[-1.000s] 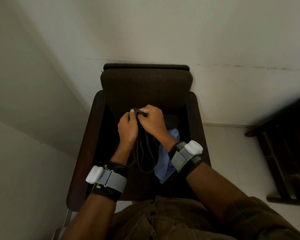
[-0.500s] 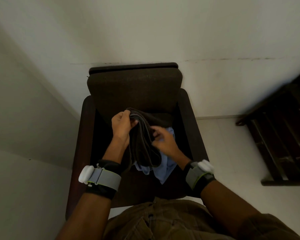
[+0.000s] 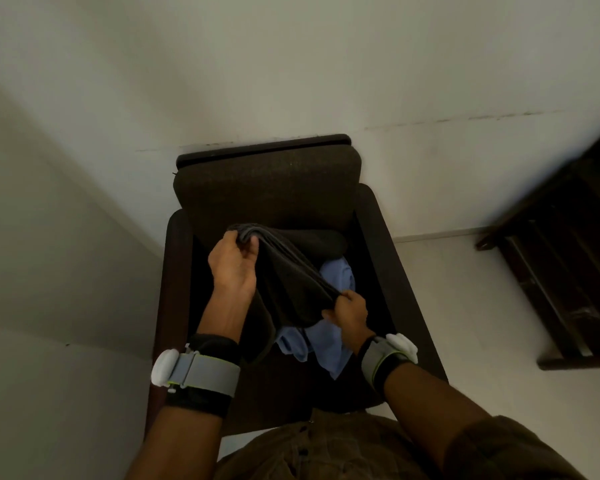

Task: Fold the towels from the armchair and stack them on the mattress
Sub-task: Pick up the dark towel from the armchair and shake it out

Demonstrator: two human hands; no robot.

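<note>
You pinched the folded dark grey towel (image 3: 291, 292) with left hand (image 3: 234, 268) and right hand (image 3: 349, 311), over a crumpled light-blue towel (image 3: 326, 344) in the dark brown fabric armchair (image 3: 267, 181).

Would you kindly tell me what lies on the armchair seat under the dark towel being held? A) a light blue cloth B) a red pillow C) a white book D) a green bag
A: a light blue cloth shows on the armchair seat beneath the dark towel gripped by the left hand and right hand.
</note>
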